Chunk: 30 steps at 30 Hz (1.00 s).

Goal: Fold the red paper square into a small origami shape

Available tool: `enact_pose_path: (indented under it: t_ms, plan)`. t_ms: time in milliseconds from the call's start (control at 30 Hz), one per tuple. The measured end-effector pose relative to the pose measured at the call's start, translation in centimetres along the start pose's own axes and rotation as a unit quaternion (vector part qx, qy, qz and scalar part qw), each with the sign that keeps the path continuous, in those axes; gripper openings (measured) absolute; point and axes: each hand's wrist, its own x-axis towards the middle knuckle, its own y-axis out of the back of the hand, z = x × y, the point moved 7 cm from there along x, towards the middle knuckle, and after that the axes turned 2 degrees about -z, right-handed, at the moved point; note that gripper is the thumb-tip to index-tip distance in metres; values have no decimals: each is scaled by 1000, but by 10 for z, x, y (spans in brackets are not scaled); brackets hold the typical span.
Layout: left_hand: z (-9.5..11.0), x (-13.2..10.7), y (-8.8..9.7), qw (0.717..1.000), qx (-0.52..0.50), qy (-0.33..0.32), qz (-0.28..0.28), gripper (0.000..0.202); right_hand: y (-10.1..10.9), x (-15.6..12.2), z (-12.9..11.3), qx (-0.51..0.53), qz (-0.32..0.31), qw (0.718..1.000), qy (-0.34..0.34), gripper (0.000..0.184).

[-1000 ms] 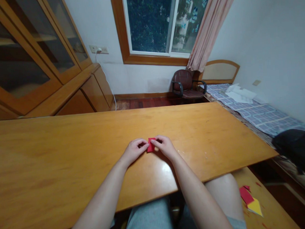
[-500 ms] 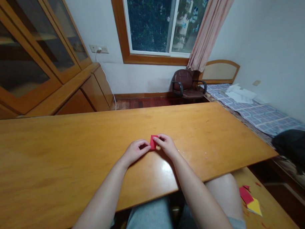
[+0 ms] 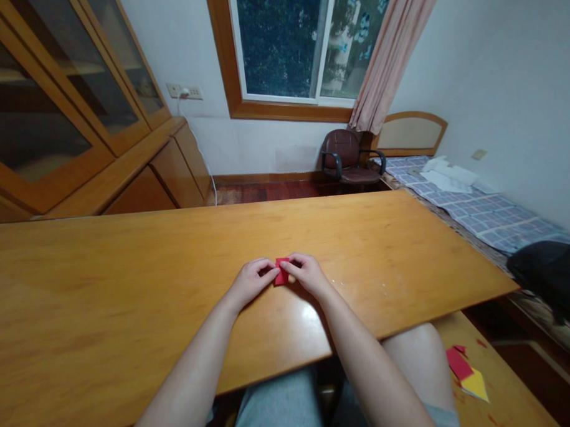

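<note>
A small red piece of paper point(image 3: 281, 277), roughly rectangular, is between my two hands just above or on the wooden table point(image 3: 129, 293). My left hand point(image 3: 255, 282) pinches its left edge with thumb and forefinger. From the other side, my right hand point(image 3: 306, 274) grips the upper right part, its thumb lying across the paper's face. The fingers behind the paper are partly hidden.
Tiny white specks point(image 3: 383, 290) lie on the table to the right. Red paper point(image 3: 459, 363) and yellow paper point(image 3: 476, 385) rest on a lower wooden surface beside my leg. A black bag point(image 3: 549, 279) is on the bed point(image 3: 491, 215); a brown chair point(image 3: 343, 155) stands beyond the table.
The red paper has shifted slightly left and toward me, and my right hand has moved a little left with it. My left hand has stayed nearly in place.
</note>
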Motion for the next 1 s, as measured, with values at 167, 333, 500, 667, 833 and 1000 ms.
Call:
enact_pose_path:
  t_ms: [167,333,500,667,833,1000]
  plan:
    - [-2,0,0,1000,-6,3,0,24,0,0,-3,-19,-7,1000,9,27]
    - [0,0,-1,1000,-8,7,-4,26,0,0,-4,-23,-8,1000,10,26]
    - [-2,0,-1,1000,-20,10,-1,26,1,0,-5,-17,-1,1000,8,25]
    - [-5,-1,0,1000,-23,15,-1,26,1,0,-3,-11,5,1000,7,26]
    - [-2,-1,-1,1000,8,0,-4,24,0,0,-4,-19,0,1000,14,24]
    - [2,-1,-2,1000,26,-9,-3,25,0,-1,-7,-30,4,1000,7,23]
